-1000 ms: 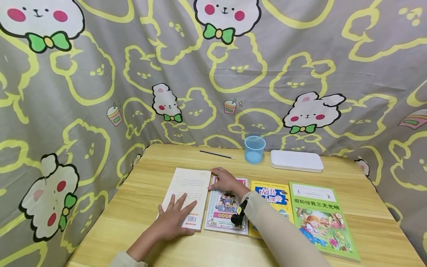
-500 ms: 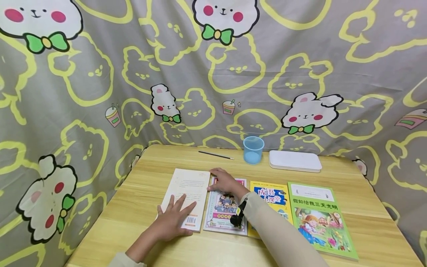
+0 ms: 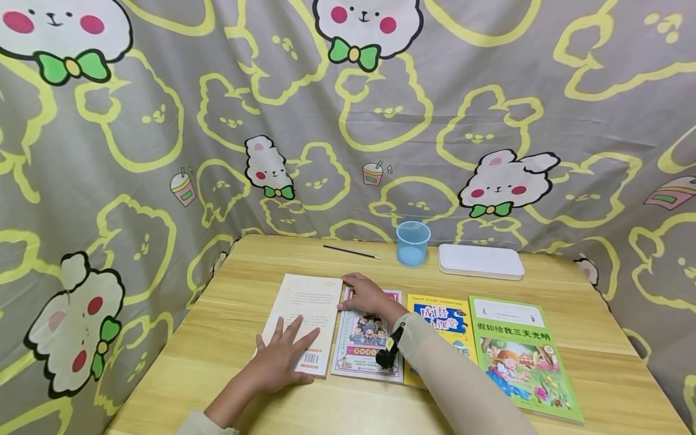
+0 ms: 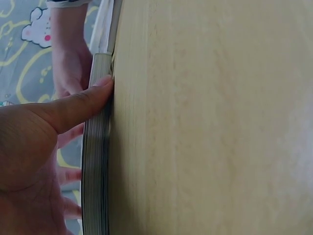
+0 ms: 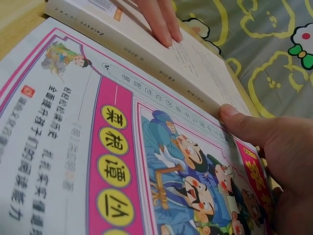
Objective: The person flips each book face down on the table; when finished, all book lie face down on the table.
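A white book (image 3: 310,296) lies back cover up at the left of a row of books, its barcode towards the near edge. My left hand (image 3: 280,356) rests on its cover with fingers spread. In the left wrist view, that thumb (image 4: 80,105) lies across the book's page edges. My right hand (image 3: 370,299) touches the white book's upper right corner and spine, over the pink-bordered book (image 3: 361,332). The right wrist view shows the right thumb (image 5: 244,125) against the white spine, whose length runs beside the pink-bordered book.
Rightward in the row lie a yellow book (image 3: 441,320), partly under the right sleeve, and a green book (image 3: 524,350). Behind them on the wooden table (image 3: 239,302) are a pencil (image 3: 350,251), a blue translucent cup (image 3: 413,244) and a white case (image 3: 481,261). A patterned curtain (image 3: 326,109) encloses the table.
The head view has shifted very slightly. Both hands and the books keep their places.
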A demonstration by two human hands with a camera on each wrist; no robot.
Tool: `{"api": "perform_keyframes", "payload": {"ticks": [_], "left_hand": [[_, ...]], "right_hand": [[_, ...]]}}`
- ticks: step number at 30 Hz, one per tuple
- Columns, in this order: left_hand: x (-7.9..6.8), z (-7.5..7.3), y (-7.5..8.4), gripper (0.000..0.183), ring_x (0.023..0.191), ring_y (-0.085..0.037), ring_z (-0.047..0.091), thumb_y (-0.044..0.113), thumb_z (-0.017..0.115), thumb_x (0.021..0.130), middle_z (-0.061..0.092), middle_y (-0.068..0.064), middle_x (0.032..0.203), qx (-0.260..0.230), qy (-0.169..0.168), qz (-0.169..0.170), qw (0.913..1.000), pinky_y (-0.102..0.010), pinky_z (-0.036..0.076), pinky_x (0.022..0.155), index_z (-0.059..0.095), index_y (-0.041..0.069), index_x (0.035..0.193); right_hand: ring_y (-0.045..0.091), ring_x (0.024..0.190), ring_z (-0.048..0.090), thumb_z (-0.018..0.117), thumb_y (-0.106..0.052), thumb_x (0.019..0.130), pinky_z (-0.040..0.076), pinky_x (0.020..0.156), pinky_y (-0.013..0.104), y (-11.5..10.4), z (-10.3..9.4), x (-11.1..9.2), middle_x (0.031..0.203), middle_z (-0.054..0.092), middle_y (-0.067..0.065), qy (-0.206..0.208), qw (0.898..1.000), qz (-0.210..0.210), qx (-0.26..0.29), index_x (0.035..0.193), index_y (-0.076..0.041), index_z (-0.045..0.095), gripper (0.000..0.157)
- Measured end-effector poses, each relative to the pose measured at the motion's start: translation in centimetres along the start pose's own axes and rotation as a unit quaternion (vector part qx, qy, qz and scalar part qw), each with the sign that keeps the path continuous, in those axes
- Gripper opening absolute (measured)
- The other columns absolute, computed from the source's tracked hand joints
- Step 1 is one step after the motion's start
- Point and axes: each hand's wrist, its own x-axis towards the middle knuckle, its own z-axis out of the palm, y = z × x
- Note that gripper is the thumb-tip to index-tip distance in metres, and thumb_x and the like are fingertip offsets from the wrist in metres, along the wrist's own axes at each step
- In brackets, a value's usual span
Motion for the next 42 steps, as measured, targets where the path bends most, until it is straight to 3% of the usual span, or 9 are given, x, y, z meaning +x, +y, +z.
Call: {"api": "perform_keyframes", "payload": {"ticks": [5,12,22,32,42], "left_hand": [[-0.1,-0.1,0.0,0.094,0.149,-0.062,0.014,0.062,0.079,0.079,0.023,-0.017,0.169,-0.001,0.001,0.000,1.0000,-0.094,0.016,0.095,0.039,0.036,0.159],[-0.1,0.0,0.0,0.094,0.149,-0.062,0.012,0.063,0.079,0.079,0.022,-0.017,0.170,-0.007,0.000,-0.002,1.0000,-0.094,0.014,0.095,0.039,0.036,0.159],[-0.2,0.1,0.0,0.094,0.150,-0.061,0.011,0.062,0.079,0.079,0.022,-0.017,0.170,-0.012,0.000,-0.003,0.9999,-0.094,0.013,0.096,0.039,0.036,0.159],[-0.3,-0.2,0.1,0.093,0.151,-0.060,0.010,0.060,0.080,0.079,0.022,-0.016,0.170,-0.018,0.001,-0.005,0.9998,-0.094,0.012,0.098,0.040,0.035,0.159],[-0.3,-0.2,0.2,0.093,0.151,-0.060,0.011,0.059,0.081,0.079,0.022,-0.016,0.170,-0.017,0.002,-0.004,0.9998,-0.094,0.013,0.097,0.040,0.034,0.159]], "right_hand": [[0.035,0.146,0.040,0.081,-0.041,0.089,0.038,0.118,0.050,0.1,-0.1,0.0,0.165,0.035,0.010,-0.003,1.000,0.004,-0.009,0.159,-0.012,0.040,0.087],[0.031,0.137,0.050,0.081,-0.040,0.089,0.042,0.115,0.047,0.4,-0.7,-0.4,0.160,0.043,0.010,-0.002,1.000,0.004,0.021,0.158,-0.013,0.042,0.084],[0.031,0.139,0.050,0.078,-0.036,0.093,0.044,0.113,0.047,1.5,-2.3,-1.6,0.155,0.050,0.012,-0.005,1.000,-0.009,-0.023,0.156,-0.008,0.044,0.077],[0.032,0.140,0.049,0.078,-0.042,0.092,0.044,0.114,0.048,3.4,-3.8,-3.3,0.152,0.053,0.012,0.008,0.998,-0.012,-0.057,0.155,-0.008,0.047,0.078],[0.024,0.115,0.061,0.077,-0.043,0.092,0.053,0.098,0.044,5.3,-5.5,-5.5,0.144,0.058,0.013,0.018,0.998,-0.015,-0.063,0.151,-0.005,0.051,0.075]]}}
